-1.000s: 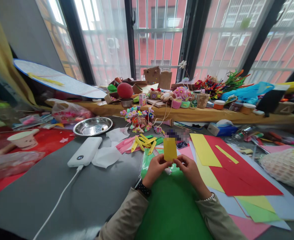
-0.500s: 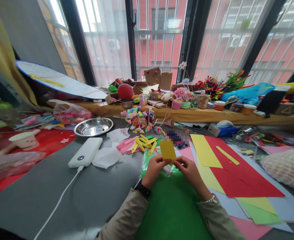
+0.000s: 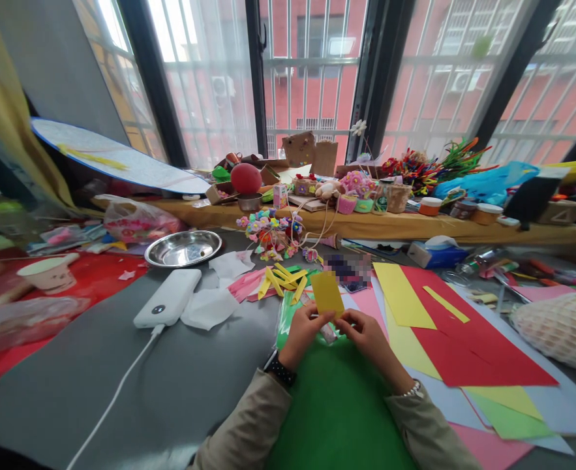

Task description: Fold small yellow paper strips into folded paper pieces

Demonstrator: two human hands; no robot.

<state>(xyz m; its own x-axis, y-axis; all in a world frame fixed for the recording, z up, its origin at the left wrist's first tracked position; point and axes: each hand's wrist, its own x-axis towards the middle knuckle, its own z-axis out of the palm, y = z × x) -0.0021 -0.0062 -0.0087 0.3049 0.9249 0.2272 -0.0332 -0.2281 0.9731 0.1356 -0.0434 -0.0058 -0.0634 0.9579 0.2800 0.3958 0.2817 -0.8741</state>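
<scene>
Between my two hands is a small yellow piece of paper, held up with its face toward me. My left hand pinches its lower left corner, and my right hand pinches the lower right. Behind the paper lie several folded yellow paper strips on green and pink pieces. Under my forearms is a green surface. Just right of my right hand are a yellow sheet and a red sheet, with a narrow yellow strip on the red.
A white power bank with a cable lies left, near a metal plate and crumpled white tissues. Small paper flowers stand behind. A crowded windowsill ledge runs along the back. Fruit in white netting sits far right.
The yellow paper has tilted slightly and shifted a little to the left in my fingers. Both hands stay nearly in the same place.
</scene>
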